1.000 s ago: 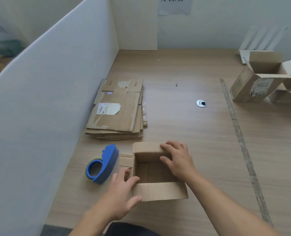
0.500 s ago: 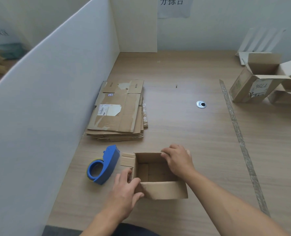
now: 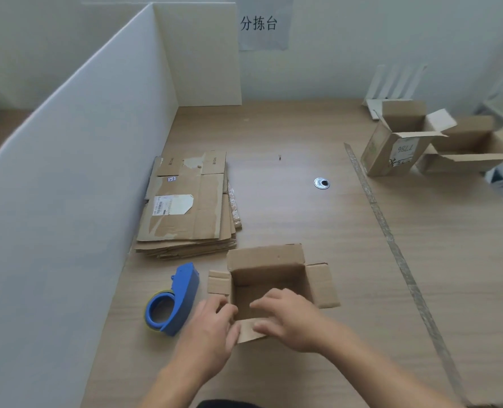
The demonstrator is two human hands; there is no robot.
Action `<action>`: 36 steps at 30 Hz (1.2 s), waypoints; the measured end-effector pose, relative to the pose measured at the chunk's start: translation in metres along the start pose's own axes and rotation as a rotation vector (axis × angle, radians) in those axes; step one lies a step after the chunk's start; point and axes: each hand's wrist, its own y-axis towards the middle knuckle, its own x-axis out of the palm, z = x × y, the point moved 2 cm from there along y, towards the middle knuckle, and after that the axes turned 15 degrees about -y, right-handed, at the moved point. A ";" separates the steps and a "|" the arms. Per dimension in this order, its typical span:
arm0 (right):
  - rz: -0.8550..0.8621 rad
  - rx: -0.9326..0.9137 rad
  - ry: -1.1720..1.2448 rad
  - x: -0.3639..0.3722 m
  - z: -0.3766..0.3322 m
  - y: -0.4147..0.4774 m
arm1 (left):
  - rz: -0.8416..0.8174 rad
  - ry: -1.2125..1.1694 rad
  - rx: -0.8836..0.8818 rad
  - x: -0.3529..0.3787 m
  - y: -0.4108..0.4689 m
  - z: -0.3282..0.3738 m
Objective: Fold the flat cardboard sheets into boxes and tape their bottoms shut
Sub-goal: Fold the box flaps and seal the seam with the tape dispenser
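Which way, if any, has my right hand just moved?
Yes, toward the person: the right hand was level with the blue plastic tape dispenser's far end, now its near end.

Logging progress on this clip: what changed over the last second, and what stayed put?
The right-hand grip let go of the far flap of the box and came back to the near flap, pinching it. The left-hand grip keeps holding the near-left corner. Tape dispenser and flat stack are unmoved.

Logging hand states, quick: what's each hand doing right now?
Left hand: grips the box at its near left corner.
Right hand: pinches the box's near flap.
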 end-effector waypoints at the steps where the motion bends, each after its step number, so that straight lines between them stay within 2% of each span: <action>1: -0.051 -0.002 -0.067 0.005 -0.005 -0.004 | -0.003 -0.011 0.007 -0.004 0.000 0.000; 6: -0.037 0.052 -0.228 0.022 -0.013 -0.008 | -0.032 -0.013 0.017 -0.017 0.007 0.001; 12: 0.177 0.082 -0.318 0.043 -0.014 -0.002 | -0.078 -0.032 0.039 -0.020 0.011 0.005; 15: 0.219 0.101 -0.356 0.054 -0.006 -0.002 | -0.145 -0.035 0.054 -0.020 0.017 0.010; 19: 0.229 0.137 -0.429 0.051 0.008 -0.008 | -0.235 -0.031 0.127 -0.017 0.027 0.018; 22: 0.257 0.196 -0.439 0.037 0.020 -0.015 | -0.243 -0.017 0.195 -0.014 0.040 0.024; 26: 0.312 0.289 -0.453 0.020 0.048 -0.037 | -0.245 0.051 0.293 0.000 0.063 0.047; 30: 0.284 0.356 -0.505 0.006 0.089 -0.061 | -0.230 0.094 0.410 0.016 0.089 0.081; 36: 0.259 0.399 -0.544 -0.008 0.183 -0.100 | -0.267 0.198 0.500 0.065 0.143 0.141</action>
